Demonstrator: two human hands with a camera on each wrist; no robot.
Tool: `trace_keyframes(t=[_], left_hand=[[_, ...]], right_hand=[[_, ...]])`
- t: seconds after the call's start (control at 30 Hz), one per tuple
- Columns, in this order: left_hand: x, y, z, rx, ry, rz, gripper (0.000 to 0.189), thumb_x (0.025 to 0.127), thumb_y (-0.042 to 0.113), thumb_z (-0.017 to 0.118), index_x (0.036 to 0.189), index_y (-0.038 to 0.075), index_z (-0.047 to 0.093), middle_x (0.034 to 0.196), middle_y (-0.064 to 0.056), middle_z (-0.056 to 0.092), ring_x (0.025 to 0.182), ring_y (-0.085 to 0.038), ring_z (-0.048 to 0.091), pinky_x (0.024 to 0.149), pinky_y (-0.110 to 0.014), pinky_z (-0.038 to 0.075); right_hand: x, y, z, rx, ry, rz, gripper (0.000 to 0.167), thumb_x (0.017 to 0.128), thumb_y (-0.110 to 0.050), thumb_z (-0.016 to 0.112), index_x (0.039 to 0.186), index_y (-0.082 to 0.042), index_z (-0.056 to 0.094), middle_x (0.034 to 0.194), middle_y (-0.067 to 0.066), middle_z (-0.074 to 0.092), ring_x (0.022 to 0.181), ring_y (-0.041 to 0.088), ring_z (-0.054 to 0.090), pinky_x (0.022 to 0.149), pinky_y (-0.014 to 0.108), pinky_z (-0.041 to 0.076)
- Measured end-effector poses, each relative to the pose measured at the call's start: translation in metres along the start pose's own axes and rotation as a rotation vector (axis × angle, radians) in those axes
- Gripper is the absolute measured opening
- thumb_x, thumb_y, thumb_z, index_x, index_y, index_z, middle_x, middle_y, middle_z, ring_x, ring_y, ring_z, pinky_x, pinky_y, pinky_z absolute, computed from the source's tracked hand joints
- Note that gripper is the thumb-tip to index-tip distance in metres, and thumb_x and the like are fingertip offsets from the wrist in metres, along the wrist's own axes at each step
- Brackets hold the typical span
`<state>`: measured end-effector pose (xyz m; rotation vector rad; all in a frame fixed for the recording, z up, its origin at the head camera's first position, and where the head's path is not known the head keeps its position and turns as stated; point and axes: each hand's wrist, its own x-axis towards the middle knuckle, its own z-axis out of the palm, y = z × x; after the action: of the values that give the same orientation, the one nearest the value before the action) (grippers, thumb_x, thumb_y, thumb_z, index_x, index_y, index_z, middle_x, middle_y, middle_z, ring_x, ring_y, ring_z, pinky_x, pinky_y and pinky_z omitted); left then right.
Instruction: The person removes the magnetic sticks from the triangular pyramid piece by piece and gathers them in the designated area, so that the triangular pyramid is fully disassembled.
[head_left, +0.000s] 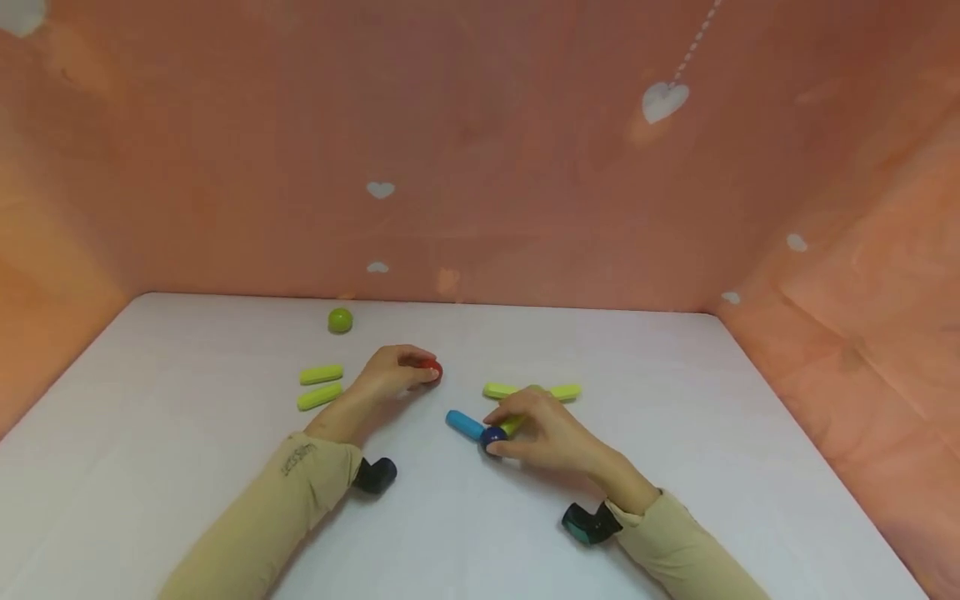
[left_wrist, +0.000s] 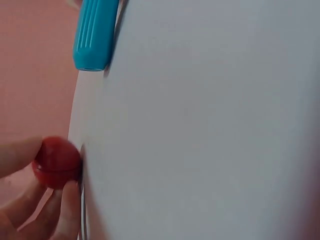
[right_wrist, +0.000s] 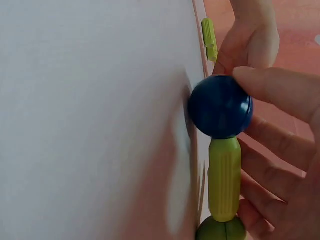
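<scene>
Between thumb and fingers my left hand [head_left: 392, 372] pinches a red ball [left_wrist: 57, 162], close over the white table. My right hand [head_left: 547, 429] holds a dark blue ball [right_wrist: 221, 106], thumb on one side and fingers on the other. A yellow-green rod [right_wrist: 225, 179] joins that ball to a green ball [right_wrist: 222, 229], partly hidden by the right hand in the head view. From the blue ball a light blue rod [head_left: 465, 425] points up and left. Two more yellow-green rods, a left one [head_left: 498, 390] and a right one [head_left: 566, 392], extend either side of the green ball.
Left of my left hand lie two loose yellow-green rods, one [head_left: 321, 374] behind the other [head_left: 319, 396]. A separate green ball [head_left: 340, 320] sits near the back edge of the white table [head_left: 225, 333]. Orange cloth [head_left: 480, 150] with pale hearts rises behind and at the sides.
</scene>
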<state>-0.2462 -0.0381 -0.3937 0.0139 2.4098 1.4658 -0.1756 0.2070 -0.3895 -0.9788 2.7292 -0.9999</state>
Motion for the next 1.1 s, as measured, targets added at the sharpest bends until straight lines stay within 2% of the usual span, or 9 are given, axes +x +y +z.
trace_keyframes(t=[0.1,0.17,0.37,0.47,0.6,0.77,1.0,1.1], left_hand=[[0.007,-0.001,0.003,-0.049,0.071,-0.022,0.037,0.09,0.013,0.065,0.124,0.001,0.06,0.124,-0.02,0.059,0.103,-0.027,0.056,0.081,-0.029,0.052],[0.012,0.0,0.005,-0.076,0.122,-0.049,0.037,0.09,0.013,0.066,0.124,0.001,0.06,0.125,-0.02,0.057,0.106,-0.028,0.053,0.081,-0.028,0.051],[0.024,0.005,0.01,-0.182,0.255,-0.089,0.037,0.091,0.009,0.062,0.127,0.001,0.057,0.129,-0.022,0.053,0.121,-0.033,0.045,0.101,-0.041,0.045],[0.027,0.005,0.01,-0.207,0.297,-0.084,0.04,0.092,0.009,0.061,0.13,0.001,0.055,0.13,-0.023,0.053,0.124,-0.035,0.045,0.104,-0.042,0.043],[0.025,0.005,0.007,-0.163,0.315,-0.063,0.047,0.091,0.012,0.063,0.135,0.0,0.05,0.131,-0.025,0.053,0.126,-0.036,0.046,0.106,-0.043,0.04],[0.017,0.005,0.001,-0.118,0.301,-0.055,0.056,0.089,0.014,0.064,0.138,-0.003,0.044,0.133,-0.027,0.051,0.126,-0.038,0.046,0.106,-0.044,0.038],[0.009,0.003,-0.002,-0.124,0.23,-0.11,0.058,0.09,0.015,0.063,0.14,0.0,0.039,0.139,-0.024,0.047,0.129,-0.037,0.043,0.108,-0.045,0.037],[0.005,0.002,-0.003,-0.116,0.203,-0.133,0.058,0.09,0.015,0.064,0.14,0.0,0.039,0.138,-0.023,0.047,0.125,-0.036,0.048,0.107,-0.043,0.039]], right_hand=[[0.001,0.001,0.006,-0.005,0.017,-0.027,0.024,0.081,-0.022,0.077,0.103,-0.014,0.072,0.1,-0.007,0.07,0.099,0.013,0.053,0.088,0.03,0.042],[0.002,0.001,0.01,0.001,0.022,-0.029,0.024,0.081,-0.022,0.077,0.102,-0.014,0.073,0.1,-0.006,0.07,0.098,0.012,0.053,0.086,0.029,0.042],[0.007,0.0,0.016,0.003,0.032,-0.015,0.024,0.082,-0.024,0.076,0.104,-0.016,0.073,0.104,-0.007,0.069,0.1,0.011,0.051,0.087,0.029,0.041],[0.011,-0.002,0.017,-0.014,0.048,-0.029,0.024,0.082,-0.024,0.076,0.104,-0.016,0.072,0.103,-0.007,0.069,0.1,0.012,0.051,0.088,0.03,0.04],[0.014,-0.002,0.018,-0.034,0.059,-0.044,0.024,0.082,-0.025,0.076,0.104,-0.016,0.072,0.101,-0.008,0.069,0.099,0.011,0.051,0.087,0.03,0.04],[0.017,-0.001,0.018,-0.033,0.055,-0.038,0.025,0.083,-0.027,0.075,0.105,-0.016,0.072,0.101,-0.008,0.069,0.097,0.011,0.05,0.086,0.03,0.039],[0.02,0.001,0.017,-0.026,0.055,-0.024,0.025,0.083,-0.029,0.074,0.105,-0.018,0.072,0.1,-0.009,0.068,0.095,0.011,0.049,0.084,0.029,0.04],[0.02,0.001,0.017,-0.027,0.052,-0.027,0.025,0.083,-0.028,0.075,0.105,-0.017,0.072,0.101,-0.008,0.069,0.095,0.011,0.049,0.084,0.028,0.04]])
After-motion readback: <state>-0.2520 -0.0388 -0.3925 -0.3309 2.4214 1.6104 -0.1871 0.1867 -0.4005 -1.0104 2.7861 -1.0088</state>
